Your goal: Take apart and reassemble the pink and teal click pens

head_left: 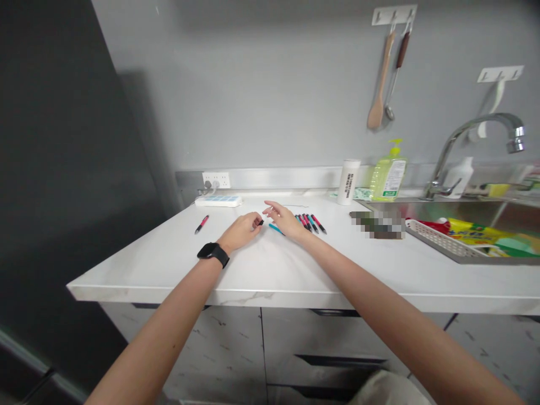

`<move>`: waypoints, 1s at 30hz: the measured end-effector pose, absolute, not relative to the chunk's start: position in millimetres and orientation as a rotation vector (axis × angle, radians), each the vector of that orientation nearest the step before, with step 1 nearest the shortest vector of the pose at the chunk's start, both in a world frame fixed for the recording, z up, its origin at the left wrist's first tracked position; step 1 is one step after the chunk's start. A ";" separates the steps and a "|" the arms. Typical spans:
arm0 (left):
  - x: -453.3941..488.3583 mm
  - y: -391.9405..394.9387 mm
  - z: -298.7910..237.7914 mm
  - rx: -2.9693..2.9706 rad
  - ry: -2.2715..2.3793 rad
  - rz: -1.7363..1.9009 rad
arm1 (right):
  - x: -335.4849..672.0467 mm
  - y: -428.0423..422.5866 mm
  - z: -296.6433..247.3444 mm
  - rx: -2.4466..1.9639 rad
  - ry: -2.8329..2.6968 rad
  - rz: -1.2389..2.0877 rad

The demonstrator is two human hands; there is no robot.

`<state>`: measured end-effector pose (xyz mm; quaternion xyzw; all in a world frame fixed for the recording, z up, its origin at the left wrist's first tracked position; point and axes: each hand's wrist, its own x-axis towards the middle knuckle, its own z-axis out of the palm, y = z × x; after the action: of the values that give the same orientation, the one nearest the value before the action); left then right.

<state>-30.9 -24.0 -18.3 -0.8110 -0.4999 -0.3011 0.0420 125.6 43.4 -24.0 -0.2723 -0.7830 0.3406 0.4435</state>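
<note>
My left hand (243,231), wearing a black watch (213,254), is closed with a small black pen part (261,223) at its fingertips. Just to its right, my right hand (286,221) has its fingers stretched out and apart. A teal pen barrel (276,229) shows beneath that palm; whether the hand touches it I cannot tell. Several red and teal pens with black grips (311,223) lie side by side right of my right hand, partly hidden by it. One red and black pen (202,224) lies alone on the left of the white countertop (169,264).
Behind my hands a power strip (218,201) lies near the wall. A white canister (349,181) and a yellow-green soap bottle (388,173) stand at the back right. Further right are a blurred-out item (377,225), a white perforated rack (442,241) and the sink's faucet (472,126).
</note>
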 end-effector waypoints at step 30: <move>-57.6 -21.4 -14.9 -2.149 -1.770 -0.372 | 141.7 55.0 -26.4 -0.905 -2.009 0.519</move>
<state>-57.6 -21.4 -14.9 -0.7545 -0.6214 -0.1306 0.1657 141.7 55.0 -26.4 -0.3618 -0.8034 0.2077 0.4250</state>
